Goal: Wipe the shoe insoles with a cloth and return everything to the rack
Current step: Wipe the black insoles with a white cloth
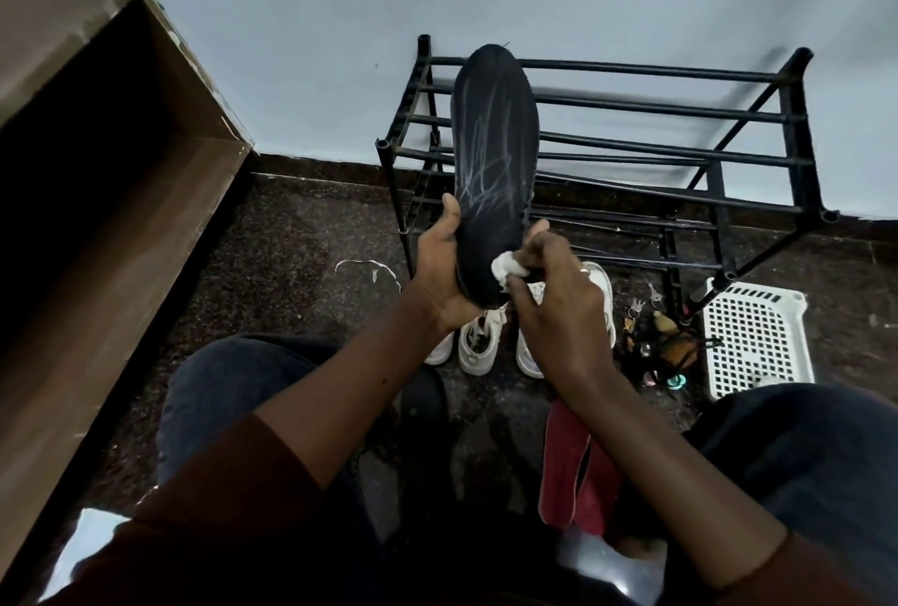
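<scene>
Arms (340, 411) are meeting mid-frame: left hand (437, 275) is curling round the black insole (493, 143), propping it upright so right hand (559, 304), pinching the cloth (504, 266), is reaching its heel.

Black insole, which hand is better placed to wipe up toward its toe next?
Right. The right hand pinches the white cloth against the black insole near its heel; the left hand grips that end, steadying it.
</scene>
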Tool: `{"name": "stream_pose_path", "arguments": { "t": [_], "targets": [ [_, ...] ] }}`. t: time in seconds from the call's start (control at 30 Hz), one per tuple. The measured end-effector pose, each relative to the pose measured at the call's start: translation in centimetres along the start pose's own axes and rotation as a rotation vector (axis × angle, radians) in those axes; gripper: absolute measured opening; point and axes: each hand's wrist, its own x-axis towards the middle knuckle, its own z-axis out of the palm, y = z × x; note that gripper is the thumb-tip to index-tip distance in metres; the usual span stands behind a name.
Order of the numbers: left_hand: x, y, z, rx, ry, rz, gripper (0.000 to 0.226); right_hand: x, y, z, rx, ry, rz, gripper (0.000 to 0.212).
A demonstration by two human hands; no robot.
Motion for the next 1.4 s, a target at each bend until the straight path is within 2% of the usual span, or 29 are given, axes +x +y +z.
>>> {"name": "stream_pose_path", "arguments": {
  "t": [0.2,0.47,0.6,0.83,1.0,1.13,1.27,1.4],
  "targets": [
    [0.7,0.8,-0.4,-0.086,-0.027,0.075,0.077,-2.0,-1.2,1.2,0.003,-0.003,-0.089,0.021],
    [0.2,-0.2,-0.4,0.005,0.037,-0.015,0.079,2.0,-0.4,0.6,-0.089,0.148,0.076,0.015],
    [0.1,0.1,-0.9,-0.023,0.019,-0.012,0.076,0.5,-1.3,1.8,-0.061,0.127,0.140,0.014],
    [0.2,0.1,-2.0,-0.083,0.029,0.010,0.075,-2.2,-2.0,2.6,-0.013,0.026,0.076,0.015],
    [-0.1,0.2,-2.4,0.001,0.097,-0.004,0.078,1.8,-0.8,2.2,-0.107,0.115,0.083,0.010],
    [0.1,0.2,-2.2,-0.005,0.103,-0.012,0.077,2.9,-0.3,2.2,-0.085,0.159,0.122,0.013],
    [0.1,0.3,-2.3,-0.021,0.087,-0.023,0.079,0.5,-1.0,2.6,-0.038,0.090,0.144,0.014],
    [0.1,0.0,-2.6,-0.064,0.073,-0.027,0.074,-2.4,-1.9,2.9,-0.005,-0.020,0.070,0.014]
  ]
}}
